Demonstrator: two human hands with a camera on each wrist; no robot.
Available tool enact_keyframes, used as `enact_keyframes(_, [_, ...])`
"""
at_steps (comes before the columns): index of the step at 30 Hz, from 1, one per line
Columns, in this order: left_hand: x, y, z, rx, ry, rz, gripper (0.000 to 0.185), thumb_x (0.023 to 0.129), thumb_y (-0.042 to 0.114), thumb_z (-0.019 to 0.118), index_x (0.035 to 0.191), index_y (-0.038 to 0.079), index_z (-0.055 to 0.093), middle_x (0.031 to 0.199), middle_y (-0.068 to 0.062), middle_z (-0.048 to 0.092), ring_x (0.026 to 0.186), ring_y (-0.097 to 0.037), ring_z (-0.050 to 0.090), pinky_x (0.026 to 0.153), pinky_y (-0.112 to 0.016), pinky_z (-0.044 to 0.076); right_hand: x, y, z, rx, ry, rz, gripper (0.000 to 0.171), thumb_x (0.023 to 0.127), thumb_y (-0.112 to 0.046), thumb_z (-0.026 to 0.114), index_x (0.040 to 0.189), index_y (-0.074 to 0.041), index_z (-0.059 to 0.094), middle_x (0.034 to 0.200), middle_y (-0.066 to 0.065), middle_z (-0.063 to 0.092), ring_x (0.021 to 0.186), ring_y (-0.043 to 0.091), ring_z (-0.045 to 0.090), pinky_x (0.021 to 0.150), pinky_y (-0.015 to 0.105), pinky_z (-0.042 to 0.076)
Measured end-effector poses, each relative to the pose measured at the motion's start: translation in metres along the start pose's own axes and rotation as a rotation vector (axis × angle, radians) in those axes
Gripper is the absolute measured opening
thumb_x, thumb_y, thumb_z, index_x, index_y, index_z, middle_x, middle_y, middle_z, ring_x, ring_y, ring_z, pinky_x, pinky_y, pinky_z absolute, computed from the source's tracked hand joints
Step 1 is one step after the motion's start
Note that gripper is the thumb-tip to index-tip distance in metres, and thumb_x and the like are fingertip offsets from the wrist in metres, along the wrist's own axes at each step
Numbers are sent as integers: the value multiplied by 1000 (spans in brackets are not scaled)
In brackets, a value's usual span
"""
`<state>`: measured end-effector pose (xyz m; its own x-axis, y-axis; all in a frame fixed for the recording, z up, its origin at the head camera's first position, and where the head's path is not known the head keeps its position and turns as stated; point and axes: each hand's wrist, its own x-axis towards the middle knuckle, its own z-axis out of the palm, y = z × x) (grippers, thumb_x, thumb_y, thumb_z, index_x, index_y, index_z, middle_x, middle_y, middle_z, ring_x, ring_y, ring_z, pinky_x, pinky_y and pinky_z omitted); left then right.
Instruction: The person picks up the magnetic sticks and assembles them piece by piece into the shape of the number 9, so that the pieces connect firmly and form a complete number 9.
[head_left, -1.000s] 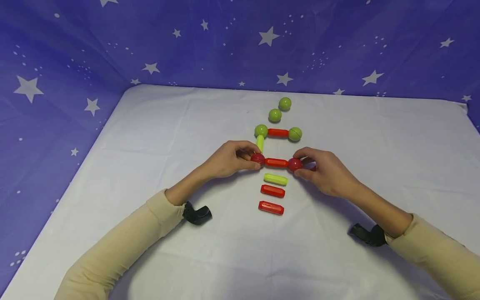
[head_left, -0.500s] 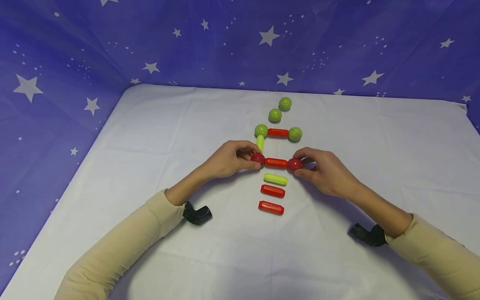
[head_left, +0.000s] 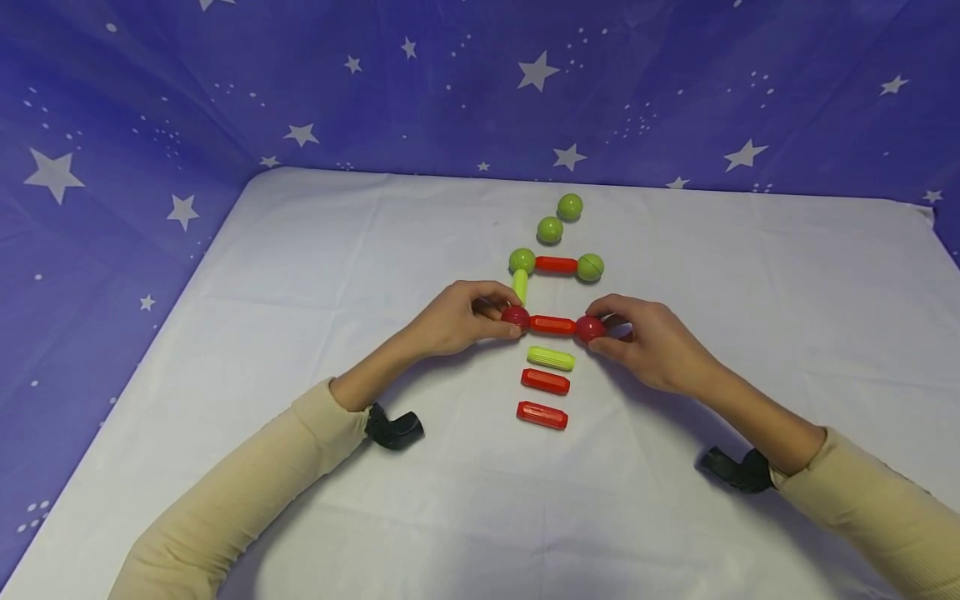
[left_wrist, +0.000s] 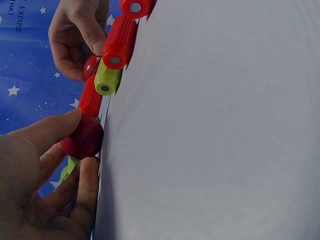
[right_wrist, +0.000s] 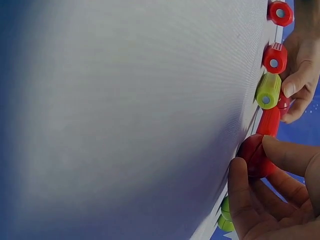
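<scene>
My left hand (head_left: 465, 318) pinches a red ball (left_wrist: 84, 139) between thumb and fingers at the left end of a red rod (head_left: 552, 325). At the rod's right end, my right hand (head_left: 651, 343) pinches a second red ball (right_wrist: 256, 156). A yellow-green rod (head_left: 520, 286) runs from the left red ball up to a green ball (head_left: 522, 261). From there another red rod (head_left: 557, 265) leads to a green ball (head_left: 590, 267) on the right. The rods show round metal discs at their ends in the wrist views.
Nearer than the held pieces lie a loose yellow-green rod (head_left: 551, 358) and two loose red rods, one (head_left: 545, 382) behind the other (head_left: 542, 415). Two loose green balls, one (head_left: 550, 230) and one (head_left: 570, 207), sit farther back. A white cloth (head_left: 315, 250) covers the table; starry blue fabric surrounds it.
</scene>
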<state>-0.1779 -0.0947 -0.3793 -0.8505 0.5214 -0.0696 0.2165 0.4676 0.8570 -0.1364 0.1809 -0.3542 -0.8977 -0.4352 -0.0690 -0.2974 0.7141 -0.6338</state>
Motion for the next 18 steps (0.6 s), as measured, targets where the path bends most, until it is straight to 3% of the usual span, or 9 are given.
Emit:
enact_keyframes(13, [-2,2,0,-1,-3,-5,33,84,19,80,114,10,69,95,-4,64,88,-19,59,80,-31,48,-10,-12,2,-91,83,-47,35,84,-5,77,117,-3,66,111,10,67,100,27,63,78,45,56])
enact_keyframes(18, [-1,1,-1,0,-3,9,33,85,19,80,114,9,69,94,-4,64,87,-19,59,79,-31,48,-16,-18,3,-47,127,-109,29,84,-1,76,112,-7,69,108,5,67,99,22,63,75,41,56])
